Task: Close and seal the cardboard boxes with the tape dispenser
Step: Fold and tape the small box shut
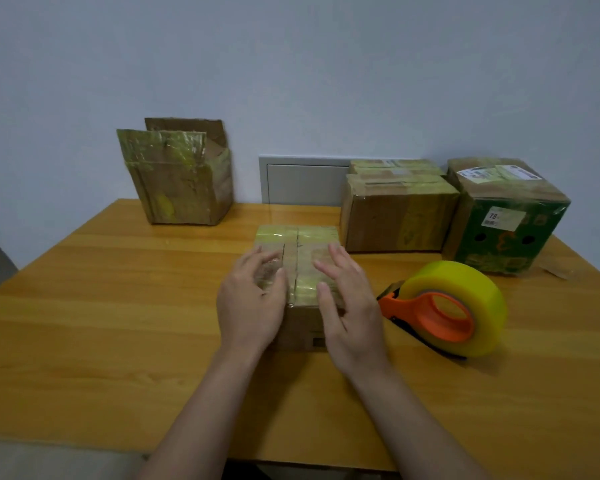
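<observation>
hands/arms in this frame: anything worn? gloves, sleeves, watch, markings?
Nothing worn that shows. The left hand and right hand are bare: no gloves, no rings seen. The left forearm and right forearm are bare down to the frame edge: no sleeve, watch, band or markings in view.
</observation>
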Demonstrator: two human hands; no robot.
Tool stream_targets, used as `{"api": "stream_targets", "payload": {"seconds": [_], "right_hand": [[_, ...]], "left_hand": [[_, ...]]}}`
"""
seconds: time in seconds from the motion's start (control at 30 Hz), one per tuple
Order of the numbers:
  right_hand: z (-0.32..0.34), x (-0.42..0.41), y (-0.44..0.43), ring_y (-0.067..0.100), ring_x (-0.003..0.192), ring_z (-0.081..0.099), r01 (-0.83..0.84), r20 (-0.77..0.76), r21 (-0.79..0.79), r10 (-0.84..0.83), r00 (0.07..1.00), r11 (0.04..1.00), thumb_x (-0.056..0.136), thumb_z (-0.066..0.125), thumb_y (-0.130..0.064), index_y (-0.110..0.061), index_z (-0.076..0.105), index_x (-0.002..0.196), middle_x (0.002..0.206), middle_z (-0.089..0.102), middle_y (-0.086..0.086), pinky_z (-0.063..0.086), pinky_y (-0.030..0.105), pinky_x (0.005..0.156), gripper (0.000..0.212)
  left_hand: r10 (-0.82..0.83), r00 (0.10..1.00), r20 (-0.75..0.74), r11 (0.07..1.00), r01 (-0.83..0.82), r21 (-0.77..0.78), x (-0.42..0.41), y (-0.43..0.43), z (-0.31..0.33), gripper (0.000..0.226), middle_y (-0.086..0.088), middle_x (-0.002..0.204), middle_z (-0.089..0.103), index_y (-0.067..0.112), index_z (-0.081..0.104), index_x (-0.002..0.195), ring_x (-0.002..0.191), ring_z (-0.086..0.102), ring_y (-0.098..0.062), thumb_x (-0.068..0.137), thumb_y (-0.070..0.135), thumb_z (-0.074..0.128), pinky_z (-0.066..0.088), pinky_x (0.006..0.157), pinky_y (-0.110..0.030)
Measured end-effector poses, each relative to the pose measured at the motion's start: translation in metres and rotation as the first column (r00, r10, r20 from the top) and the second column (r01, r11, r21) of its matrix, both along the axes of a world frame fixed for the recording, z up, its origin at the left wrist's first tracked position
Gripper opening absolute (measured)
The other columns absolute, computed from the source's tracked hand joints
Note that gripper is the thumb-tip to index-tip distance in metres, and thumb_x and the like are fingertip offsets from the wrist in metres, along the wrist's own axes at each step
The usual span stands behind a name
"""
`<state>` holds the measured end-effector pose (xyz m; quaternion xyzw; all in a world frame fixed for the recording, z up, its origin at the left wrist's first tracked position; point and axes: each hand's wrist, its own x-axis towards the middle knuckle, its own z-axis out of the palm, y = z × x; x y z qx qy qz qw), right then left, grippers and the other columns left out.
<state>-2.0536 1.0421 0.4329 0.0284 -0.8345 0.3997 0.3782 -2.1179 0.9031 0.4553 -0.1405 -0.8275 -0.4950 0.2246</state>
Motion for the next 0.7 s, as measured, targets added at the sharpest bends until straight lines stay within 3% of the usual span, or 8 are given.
{"api": "stream_targets", "payload": {"seconds": [0.07, 0.13, 0.27, 0.3, 0.43, 0.57, 0.63, 0.7], "right_hand": [[-0.009, -0.009, -0.005, 0.008, 0.144, 0.044, 0.033, -0.048, -0.003, -0.033, 0.998, 0.999, 0.106, 0.047, -0.028, -0.016, 0.073, 0.118, 0.139, 0.064, -0.001, 0.034, 0.046, 0.121, 0.031], [-0.016, -0.017, -0.006, 0.008, 0.125, 0.061, 0.103, -0.169, -0.012, -0.104, 0.980, 0.995, 0.106, 0.046, -0.029, -0.011, 0.078, 0.102, 0.113, 0.076, -0.001, 0.042, 0.047, 0.114, 0.037], [-0.017, -0.024, -0.005, 0.010, 0.099, 0.070, 0.130, -0.271, 0.023, -0.119, 0.955, 0.991, 0.108, 0.047, -0.032, -0.007, 0.078, 0.088, 0.091, 0.076, 0.001, 0.050, 0.041, 0.104, 0.044], [-0.015, -0.024, -0.002, 0.011, 0.096, 0.070, 0.127, -0.278, 0.062, -0.105, 0.955, 0.990, 0.107, 0.051, -0.029, -0.006, 0.078, 0.087, 0.089, 0.076, 0.002, 0.052, 0.041, 0.099, 0.040], [-0.007, -0.024, 0.016, 0.010, 0.095, 0.069, 0.046, -0.228, 0.170, -0.006, 0.974, 0.984, 0.099, 0.063, -0.026, -0.012, 0.078, 0.088, 0.090, 0.076, -0.002, 0.051, 0.039, 0.089, 0.023], [-0.006, -0.025, 0.014, 0.007, 0.096, 0.066, -0.021, -0.185, -0.033, 0.015, 0.983, 0.999, 0.098, 0.062, -0.026, -0.012, 0.079, 0.087, 0.089, 0.074, -0.005, 0.052, 0.043, 0.084, 0.024], [-0.009, -0.026, 0.007, 0.009, 0.105, 0.064, -0.006, -0.172, -0.097, -0.011, 0.985, 0.995, 0.102, 0.053, -0.025, -0.013, 0.077, 0.089, 0.096, 0.073, -0.005, 0.052, 0.045, 0.090, 0.030], [-0.012, -0.025, 0.001, 0.007, 0.126, 0.056, 0.022, -0.086, -0.198, -0.040, 0.995, 0.980, 0.106, 0.044, -0.029, -0.018, 0.075, 0.093, 0.115, 0.071, -0.008, 0.046, 0.044, 0.108, 0.036]], "left_hand": [[-0.015, 0.999, 0.034, 0.976, 0.007, 0.220, 0.000, 0.005, -0.009, 0.023, 0.007, 0.120, 0.075, 0.028, 0.080, 0.102, 0.129, 0.059, -0.003, 0.093, 0.011, 0.068, 0.052, 0.104, -0.034], [0.043, 0.999, -0.012, 0.940, -0.036, 0.340, 0.003, 0.009, -0.017, 0.028, 0.007, 0.107, 0.078, 0.025, 0.081, 0.087, 0.126, 0.061, 0.001, 0.091, 0.004, 0.063, 0.053, 0.096, -0.025], [0.159, 0.974, -0.160, 0.951, -0.107, 0.291, 0.001, 0.013, -0.021, 0.026, 0.008, 0.101, 0.078, 0.019, 0.077, 0.079, 0.111, 0.072, -0.012, 0.087, 0.009, 0.054, 0.058, 0.070, -0.030], [0.152, 0.970, -0.189, 0.964, -0.103, 0.247, -0.001, 0.011, -0.021, 0.026, 0.010, 0.099, 0.077, 0.018, 0.075, 0.078, 0.108, 0.074, -0.016, 0.088, 0.011, 0.053, 0.058, 0.067, -0.031], [0.036, 0.954, -0.296, 0.995, -0.007, 0.096, -0.007, -0.005, -0.028, 0.026, 0.006, 0.091, 0.079, 0.014, 0.074, 0.082, 0.118, 0.069, -0.015, 0.091, 0.016, 0.049, 0.062, 0.080, -0.035], [0.021, 0.957, -0.288, 0.989, 0.022, 0.146, -0.015, -0.007, -0.034, 0.026, 0.007, 0.093, 0.078, 0.012, 0.074, 0.083, 0.118, 0.069, -0.015, 0.093, 0.012, 0.050, 0.061, 0.081, -0.040], [0.011, 0.961, -0.276, 0.990, 0.028, 0.138, -0.015, -0.006, -0.034, 0.026, 0.010, 0.094, 0.078, 0.012, 0.073, 0.083, 0.118, 0.068, -0.013, 0.092, 0.008, 0.049, 0.060, 0.079, -0.039], [-0.017, 0.964, -0.264, 0.993, 0.048, 0.109, -0.015, -0.008, -0.034, 0.025, 0.012, 0.096, 0.077, 0.014, 0.072, 0.086, 0.122, 0.066, -0.010, 0.093, 0.008, 0.049, 0.059, 0.082, -0.039]]}}
